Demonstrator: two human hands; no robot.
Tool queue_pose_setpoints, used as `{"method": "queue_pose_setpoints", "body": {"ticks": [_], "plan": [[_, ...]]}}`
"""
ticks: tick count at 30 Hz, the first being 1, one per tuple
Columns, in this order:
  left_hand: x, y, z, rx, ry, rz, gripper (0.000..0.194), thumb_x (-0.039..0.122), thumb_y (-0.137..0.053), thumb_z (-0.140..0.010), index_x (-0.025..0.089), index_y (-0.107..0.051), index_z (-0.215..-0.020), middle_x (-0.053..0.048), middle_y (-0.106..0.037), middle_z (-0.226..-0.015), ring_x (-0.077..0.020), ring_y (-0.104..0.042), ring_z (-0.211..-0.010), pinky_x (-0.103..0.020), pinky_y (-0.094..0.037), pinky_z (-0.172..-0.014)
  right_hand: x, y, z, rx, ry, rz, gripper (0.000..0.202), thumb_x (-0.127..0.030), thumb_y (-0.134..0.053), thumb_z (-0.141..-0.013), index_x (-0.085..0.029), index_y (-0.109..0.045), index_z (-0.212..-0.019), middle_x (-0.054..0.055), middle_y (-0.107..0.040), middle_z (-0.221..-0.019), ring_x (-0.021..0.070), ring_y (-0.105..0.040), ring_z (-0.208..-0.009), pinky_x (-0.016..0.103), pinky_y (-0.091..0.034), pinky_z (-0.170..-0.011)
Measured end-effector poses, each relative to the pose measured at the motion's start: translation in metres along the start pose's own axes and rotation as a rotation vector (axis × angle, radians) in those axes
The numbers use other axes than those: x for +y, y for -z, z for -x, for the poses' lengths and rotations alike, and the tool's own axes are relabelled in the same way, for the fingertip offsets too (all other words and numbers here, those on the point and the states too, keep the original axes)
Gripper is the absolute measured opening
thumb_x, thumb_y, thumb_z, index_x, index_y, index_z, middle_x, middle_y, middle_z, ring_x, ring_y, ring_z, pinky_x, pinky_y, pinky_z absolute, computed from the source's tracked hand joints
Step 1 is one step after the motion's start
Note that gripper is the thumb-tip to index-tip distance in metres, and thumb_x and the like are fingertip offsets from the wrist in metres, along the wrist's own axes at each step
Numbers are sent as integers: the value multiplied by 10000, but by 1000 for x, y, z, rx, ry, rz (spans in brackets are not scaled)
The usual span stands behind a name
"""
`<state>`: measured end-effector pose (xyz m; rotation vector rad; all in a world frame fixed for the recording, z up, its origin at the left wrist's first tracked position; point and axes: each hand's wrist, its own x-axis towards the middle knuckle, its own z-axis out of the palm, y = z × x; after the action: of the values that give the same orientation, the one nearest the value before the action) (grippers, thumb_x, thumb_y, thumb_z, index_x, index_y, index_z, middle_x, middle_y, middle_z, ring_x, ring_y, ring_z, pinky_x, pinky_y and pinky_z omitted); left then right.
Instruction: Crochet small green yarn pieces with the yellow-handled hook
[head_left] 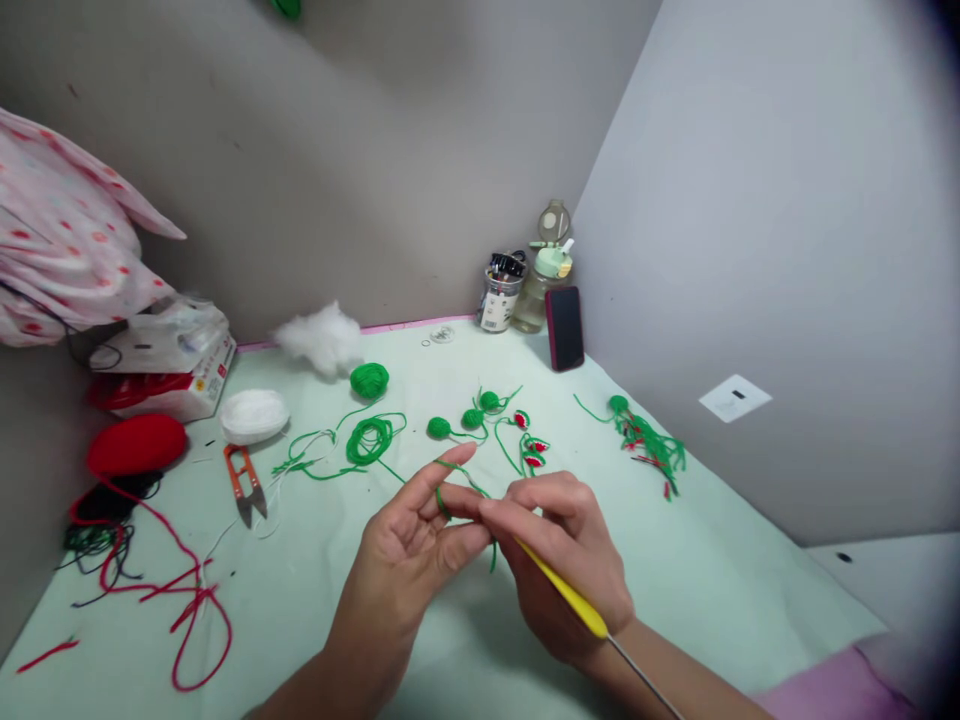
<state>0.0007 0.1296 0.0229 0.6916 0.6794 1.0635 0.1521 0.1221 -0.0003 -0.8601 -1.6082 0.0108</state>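
My left hand [416, 545] pinches thin green yarn [441, 502], wound round its fingers above the pale green desk [690, 600]; touching it at the fingertips, my right hand [566, 545] grips a slim yellow-handled metal hook [564, 588]. I'm likely forming a loop, which calls for even tension next.

And here are the hands, both bare: left hand [420, 550] and right hand [581, 550], slim-fingered, wrists plain, left forearm [345, 660] and right forearm [667, 668] uncovered too, running to the near edge.
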Motion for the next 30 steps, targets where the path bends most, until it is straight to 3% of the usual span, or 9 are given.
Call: {"method": "queue_pose_setpoints", "body": {"ticks": [11, 15, 22, 27, 30], "plan": [[4, 0, -4, 63, 29, 12, 465, 297, -922, -813, 279, -789, -1258, 22, -730, -789, -110, -656, -727, -248, -502, -776, 0, 5, -10, -128, -369, -529, 314, -140, -661, -1013, -336, -805, -1212, 35, -677, -965, 131, -712, -730, 274, -629, -629], [6, -1, -3, 62, 28, -4, 456, 300, -896, -837, 258, -773, -1275, 30, -699, -765, -112, -635, -713, -266, -489, -792, 3, 3, -13, -122, -439, -608, 227, -203, -687, -1012, -321, -828, -1146, 33, -695, -940, 132, -723, -709, 282, -637, -639], [12, 5, -5, 98, -27, -100, 392, 293, -875, -853, 244, -765, -1226, 57, -638, -705, -112, -594, -700, -270, -468, -796, 7, 6, -14, -61, -439, -593, 174, -241, -661, -1035, -283, -824, -1080, 32, -734, -860, 153, -699, -766, 304, -611, -699], [17, 9, -9, 126, -44, -165, 291, 331, -880, -845, 240, -803, -1110, 54, -630, -700, -105, -587, -698, -244, -468, -765, 12, 8, -20, -31, -645, -778, 162, -297, -674, -1029, -241, -813, -967, 24, -711, -851, 122, -688, -695, 254, -595, -616], [13, 10, -9, 138, -74, -188, 283, 331, -881, -849, 258, -805, -1111, 52, -650, -719, -107, -602, -708, -238, -483, -763, 12, 7, -24, -88, -700, -860, 168, -337, -688, -1017, -244, -810, -947, 12, -697, -827, 108, -677, -611, 244, -588, -556]]}}
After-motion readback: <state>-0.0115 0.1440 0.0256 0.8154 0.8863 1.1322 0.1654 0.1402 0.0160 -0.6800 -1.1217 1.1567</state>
